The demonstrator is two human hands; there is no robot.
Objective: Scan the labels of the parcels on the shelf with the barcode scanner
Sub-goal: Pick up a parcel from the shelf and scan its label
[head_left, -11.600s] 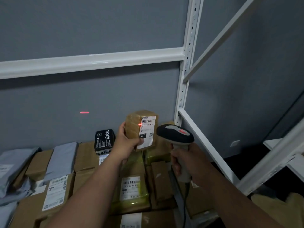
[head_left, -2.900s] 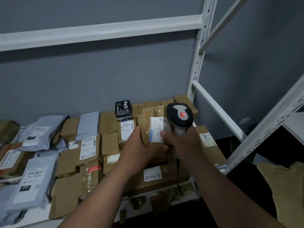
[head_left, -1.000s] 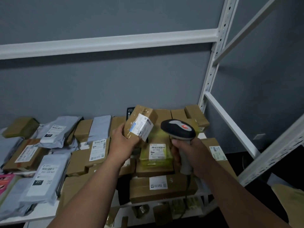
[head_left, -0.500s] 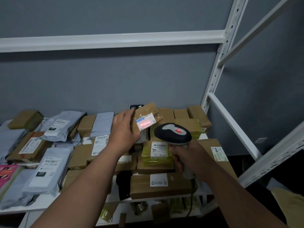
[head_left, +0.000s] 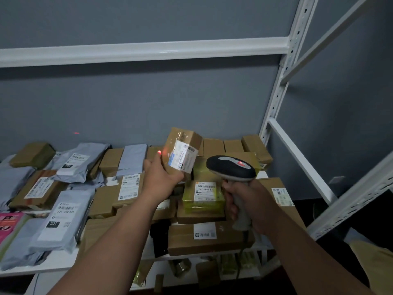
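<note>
Above the shelf (head_left: pixel 53 266), left hand (head_left: pixel 161 177) grips one small parcel (head_left: pixel 182 152), tilted, label toward the scanner (head_left: pixel 231 169). Right hand (head_left: pixel 248 203), fingers wrapped on its handle, sits just right and lower. Red spot lands left of the label. One scanner, many parcels below.

This was a parcel storeroom or small sorting depot. A white metal rack (head_left: pixel 278 86) with perforated uprights and bare cross-beams stood against a plain grey wall (head_left: pixel 170 103). Its shelf (head_left: pixel 55 262) was crowded with brown cardboard parcels (head_left: pixel 210 239) and grey plastic mailer bags (head_left: pixel 61 222), nearly all carrying white shipping labels with barcodes and printed numbers. A handheld barcode scanner (head_left: pixel 231 169) was in use, its red light falling on one labelled box (head_left: pixel 182 152).
</note>
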